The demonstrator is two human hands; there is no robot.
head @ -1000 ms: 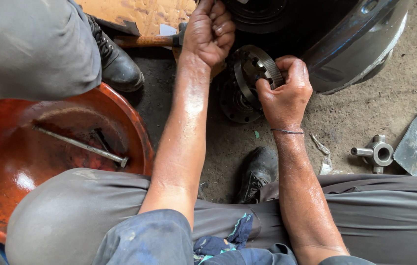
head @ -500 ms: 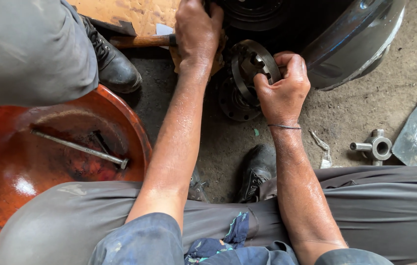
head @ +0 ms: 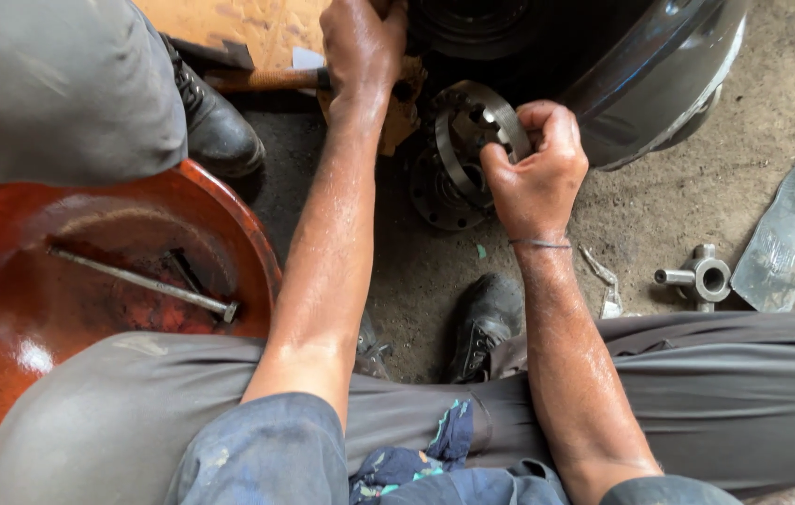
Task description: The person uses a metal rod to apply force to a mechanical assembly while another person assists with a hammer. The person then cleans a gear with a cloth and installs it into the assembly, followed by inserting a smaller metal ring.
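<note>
Item: round metal gear housing, greasy, standing on edge on the dirt floor at about 12 o'clock from the seated person, against a large dark metal casing.

Right hand: fingers curled tight over the housing's upper right rim, gripping it. A thin band circles the wrist.

Left hand: at 11 o'clock, closed around a wooden handle that runs toward 9 o'clock; the tool's head is hidden behind the hand.

Change from the earlier frames: the left hand has moved up toward the top edge of view; the right hand keeps its grip on the rim, much as before.

Surroundings: red basin at 8 o'clock, holding a long metal bolt. Black boot of another person at 10 o'clock. The person's own black shoe at 6 o'clock of the housing. Cross-shaped steel piece at 3 o'clock, just beside a crumpled clear plastic bag.
</note>
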